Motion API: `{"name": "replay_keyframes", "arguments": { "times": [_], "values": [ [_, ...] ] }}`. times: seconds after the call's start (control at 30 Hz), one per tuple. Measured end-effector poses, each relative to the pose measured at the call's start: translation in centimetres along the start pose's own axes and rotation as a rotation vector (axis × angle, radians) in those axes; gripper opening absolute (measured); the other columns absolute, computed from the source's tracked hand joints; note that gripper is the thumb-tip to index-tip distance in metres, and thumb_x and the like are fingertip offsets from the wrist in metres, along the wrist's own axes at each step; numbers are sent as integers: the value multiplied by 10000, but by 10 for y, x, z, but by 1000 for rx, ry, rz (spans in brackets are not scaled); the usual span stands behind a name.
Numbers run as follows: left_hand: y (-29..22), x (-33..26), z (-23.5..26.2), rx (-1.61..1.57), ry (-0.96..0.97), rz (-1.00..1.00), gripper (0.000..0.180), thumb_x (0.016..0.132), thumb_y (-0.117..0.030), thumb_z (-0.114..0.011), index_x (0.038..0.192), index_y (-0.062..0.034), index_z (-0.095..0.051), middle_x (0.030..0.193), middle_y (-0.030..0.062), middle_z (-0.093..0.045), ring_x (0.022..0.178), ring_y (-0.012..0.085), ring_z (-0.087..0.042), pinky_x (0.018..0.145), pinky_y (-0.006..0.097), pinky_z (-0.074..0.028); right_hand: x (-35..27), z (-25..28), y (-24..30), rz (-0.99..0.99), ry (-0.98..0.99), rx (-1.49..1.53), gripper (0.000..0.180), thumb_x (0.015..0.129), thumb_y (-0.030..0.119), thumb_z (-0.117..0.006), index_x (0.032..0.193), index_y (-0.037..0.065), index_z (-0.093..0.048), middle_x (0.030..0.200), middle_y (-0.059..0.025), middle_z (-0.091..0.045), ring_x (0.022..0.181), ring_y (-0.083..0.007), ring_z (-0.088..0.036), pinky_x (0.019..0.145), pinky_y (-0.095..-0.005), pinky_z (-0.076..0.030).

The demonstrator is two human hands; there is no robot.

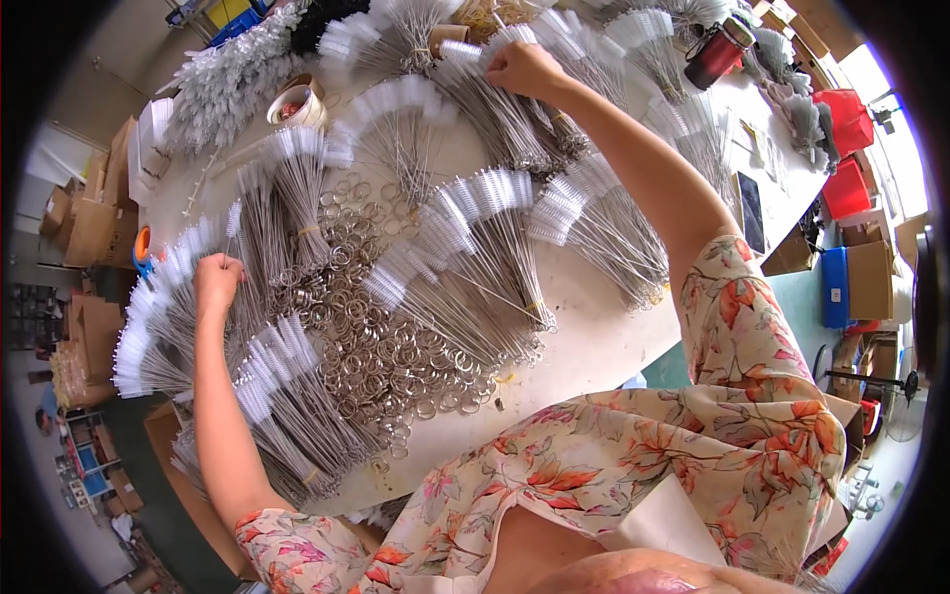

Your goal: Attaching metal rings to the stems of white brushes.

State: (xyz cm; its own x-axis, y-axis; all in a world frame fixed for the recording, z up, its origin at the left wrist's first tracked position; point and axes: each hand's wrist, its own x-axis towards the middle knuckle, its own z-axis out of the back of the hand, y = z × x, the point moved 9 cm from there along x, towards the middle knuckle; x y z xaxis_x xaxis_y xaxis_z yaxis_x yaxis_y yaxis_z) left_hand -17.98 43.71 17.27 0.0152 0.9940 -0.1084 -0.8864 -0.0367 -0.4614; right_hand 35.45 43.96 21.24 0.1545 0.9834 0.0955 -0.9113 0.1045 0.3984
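Observation:
My left hand is at the left of the table, its fingers pinched on the wire stem of a straw brush with white bristles. Many similar brushes lie fanned beside it, including a bundle just to its right. Far across the table, my right hand is closed above another bundle of brushes; whatever its fingers hold is hidden. Between my arms spreads a heap of metal rings, with more brush bundles lying on its right side.
A small tub stands at the back left near a white tinsel-like pile. Orange-handled scissors lie at the left edge. A red flask and a dark phone-like slab are at the right. Cardboard boxes line the left.

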Motion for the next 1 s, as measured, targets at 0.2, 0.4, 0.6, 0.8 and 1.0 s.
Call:
{"name": "replay_keyframes", "arguments": {
  "times": [0.2, 0.4, 0.6, 0.8, 1.0],
  "values": [
    [-18, -16, 35, 272, -212, -117, 131, 740, -135, -583, 713, -11, -552, 644, 78, -620, 595, 228, -585, 616, 330, -453, 3, -8, 21, -38, 59, -165, 261, 636, 251, -613, 848, 110, -671, 902, -128, -642, 875, -288, -616, 747, -389, -496],
    [-42, -45, 63, -73, -251, -135, 141, 815, -125, -591, 869, -1, -553, 678, 55, -585, 611, 142, -550, 600, 276, -439, 14, -6, -6, -15, -19, -6, 240, 567, 250, -648, 724, 71, -679, 693, -140, -631, 700, -270, -617, 663, -353, -499],
    [-42, -87, 54, -1004, -12, 67, 302, 888, -116, -519, 1173, -15, -510, 756, -17, -469, 524, 5, -371, 373, 143, -262, -6, 12, 15, 111, 97, 74, 248, 586, 263, -689, 729, 61, -683, 612, -92, -605, 545, -201, -569, 530, -321, -481],
    [-84, -152, 60, -1016, -74, 70, 316, 913, -157, -488, 1204, -35, -486, 736, -31, -459, 476, -8, -322, 349, 134, -222, 6, 38, -26, -79, 98, 714, 287, 611, 289, -722, 786, 64, -686, 646, -70, -598, 552, -180, -574, 523, -315, -485],
    [-34, -210, 58, -1062, -42, 158, 291, 931, -195, -461, 1128, 14, -505, 701, -23, -443, 449, 0, -303, 333, 142, -201, 12, 63, -79, -198, 166, 1038, 271, 802, 240, -495, 574, 104, -444, 521, 6, -361, 453, -124, -371, 461, -319, -390]
  ]
}}
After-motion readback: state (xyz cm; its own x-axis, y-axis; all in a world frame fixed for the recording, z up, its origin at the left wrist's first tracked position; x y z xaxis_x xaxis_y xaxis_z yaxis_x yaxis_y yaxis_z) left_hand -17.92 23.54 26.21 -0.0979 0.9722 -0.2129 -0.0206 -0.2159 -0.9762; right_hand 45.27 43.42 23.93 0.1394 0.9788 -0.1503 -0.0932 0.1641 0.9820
